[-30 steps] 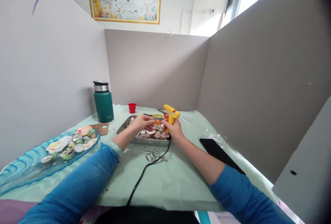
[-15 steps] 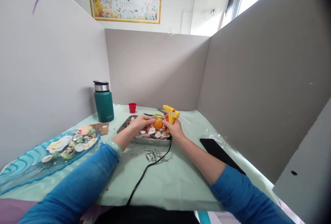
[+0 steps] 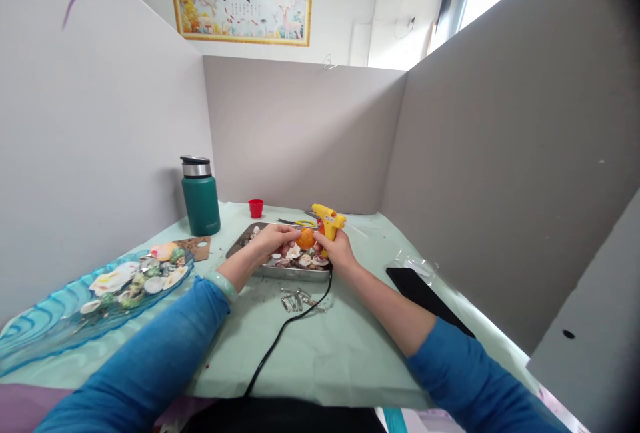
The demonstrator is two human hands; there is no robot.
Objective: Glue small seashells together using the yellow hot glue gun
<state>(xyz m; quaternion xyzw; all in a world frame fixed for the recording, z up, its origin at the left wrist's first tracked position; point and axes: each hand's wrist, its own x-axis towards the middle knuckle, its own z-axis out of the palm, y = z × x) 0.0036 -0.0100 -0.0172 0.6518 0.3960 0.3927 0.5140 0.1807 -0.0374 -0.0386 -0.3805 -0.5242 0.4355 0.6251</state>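
Observation:
An orange shell (image 3: pixel 305 239) hangs over the metal tray, pinched at its left edge by the fingertips of my left hand (image 3: pixel 277 240). My right hand (image 3: pixel 340 250) is wrapped round the handle of a yellow hot glue gun (image 3: pixel 329 218), its nozzle pointing left. The right fingertips also touch the shell's right edge. Below both hands, the metal tray (image 3: pixel 295 274) holds several small shells (image 3: pixel 306 260). From the glue gun's handle a black cord (image 3: pixel 283 330) runs down to the table's front edge.
On the left lie a blue glass dish (image 3: pixel 45 326) with several shells and a brown board (image 3: pixel 204 247). A green bottle (image 3: pixel 201 203) and red cup (image 3: pixel 256 208) stand behind. Metal pins (image 3: pixel 296 300), yellow-handled pliers (image 3: pixel 305 223), a black strip (image 3: pixel 425 300) and clear bag (image 3: pixel 417 266) lie around.
The glue gun has tilted slightly and shifted a little to the left in my right hand. My left hand and the orange shell stay almost where they were.

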